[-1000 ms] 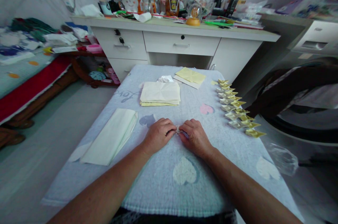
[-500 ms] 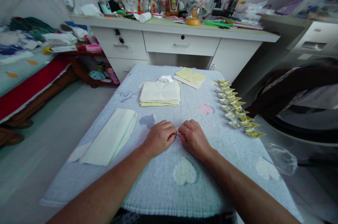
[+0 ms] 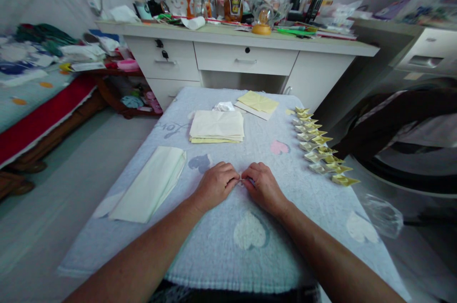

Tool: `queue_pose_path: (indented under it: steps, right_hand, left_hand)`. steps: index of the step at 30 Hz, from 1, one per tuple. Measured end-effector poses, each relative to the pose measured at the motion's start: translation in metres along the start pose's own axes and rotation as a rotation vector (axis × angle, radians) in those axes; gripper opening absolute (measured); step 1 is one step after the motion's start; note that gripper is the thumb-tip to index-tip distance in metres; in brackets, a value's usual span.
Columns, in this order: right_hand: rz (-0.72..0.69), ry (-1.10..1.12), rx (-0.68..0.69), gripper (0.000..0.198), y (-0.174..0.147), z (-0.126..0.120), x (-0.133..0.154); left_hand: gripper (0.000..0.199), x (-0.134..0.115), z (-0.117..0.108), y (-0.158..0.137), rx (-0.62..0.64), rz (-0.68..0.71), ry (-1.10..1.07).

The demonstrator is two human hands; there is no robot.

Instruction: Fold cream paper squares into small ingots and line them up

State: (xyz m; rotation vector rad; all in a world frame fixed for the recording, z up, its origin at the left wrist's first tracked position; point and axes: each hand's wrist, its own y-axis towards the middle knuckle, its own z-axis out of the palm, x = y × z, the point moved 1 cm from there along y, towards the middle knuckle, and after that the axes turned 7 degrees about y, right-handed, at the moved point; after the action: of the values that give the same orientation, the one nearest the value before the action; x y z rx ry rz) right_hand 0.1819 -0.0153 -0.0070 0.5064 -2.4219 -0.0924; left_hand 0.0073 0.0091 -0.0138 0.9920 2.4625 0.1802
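My left hand (image 3: 218, 184) and my right hand (image 3: 263, 186) meet at the middle of the cloth-covered table, fingertips almost touching. Both are closed in a pinch on a small piece of folded paper (image 3: 241, 181); only a pale sliver of it shows between the fingers. Beyond the hands lies a stack of creased cream and yellow paper sheets (image 3: 216, 124). To the left of my left hand is a folded pale green-white paper bundle (image 3: 150, 184). A row of small folded paper boats (image 3: 316, 146), yellow and whitish, runs along the table's right side.
Yellow and white sheets (image 3: 257, 103) lie at the table's far edge beside a crumpled white tissue (image 3: 224, 106). Behind stands a white desk (image 3: 246, 58) crowded with jars and stationery. A washing machine (image 3: 424, 60) is at the right, a bed (image 3: 43, 98) at the left.
My fingers have shifted very slightly around the small folded paper, with the right fingertips a little lifted. Everything else on the table stays where it was.
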Motion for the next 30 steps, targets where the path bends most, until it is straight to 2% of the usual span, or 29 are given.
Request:
queue_pose_path:
  steps: [4,10,22,30]
  right_hand:
    - [0.024,0.03,-0.03,0.006,-0.003,-0.003,-0.005]
    - [0.037,-0.008,0.016,0.003,-0.004,-0.007,-0.004]
    - [0.072,-0.08,0.108,0.012,0.003,-0.013,0.002]
    - [0.094,-0.08,0.103,0.012,0.003,-0.012,0.002]
  left_hand:
    - [0.013,0.0,-0.001,0.0,0.0,0.024,0.005]
    - [0.013,-0.001,-0.001,-0.001,0.0,0.023,0.0]
    - [0.011,0.0,-0.003,0.002,0.038,-0.128,-0.065]
    - [0.014,-0.001,-0.004,0.006,0.052,-0.113,-0.032]
